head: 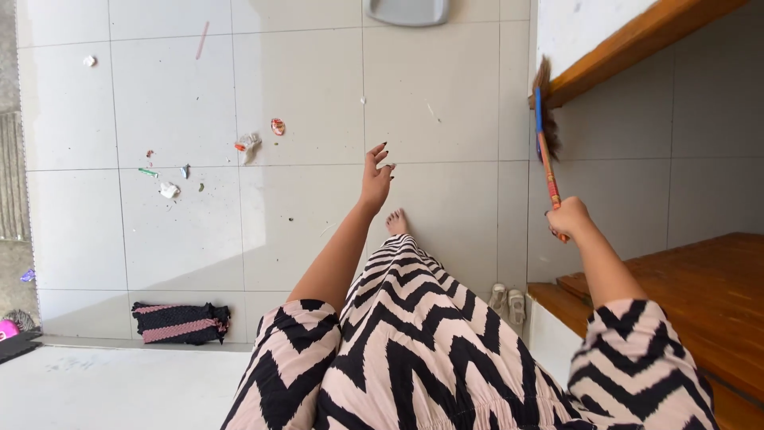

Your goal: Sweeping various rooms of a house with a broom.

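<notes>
While the left hand (pixel 376 177) is held open and empty, a small broom (pixel 545 135) is gripped by the right hand (pixel 568 217).

A single head-worn camera looks steeply down past the wearer's patterned dress (pixel 414 350) to a tiled floor (pixel 302 95). Wooden steps (pixel 700 295) fill the right edge, close by.

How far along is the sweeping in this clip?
Done: nothing clearly; no gathered pile shows. In hand: the right hand grips a small broom raised against the wooden stair edge, while the left hand is open and empty over the tiled floor. Left: scattered litter lies on the tiles, and a folded cloth beside the step.
</notes>
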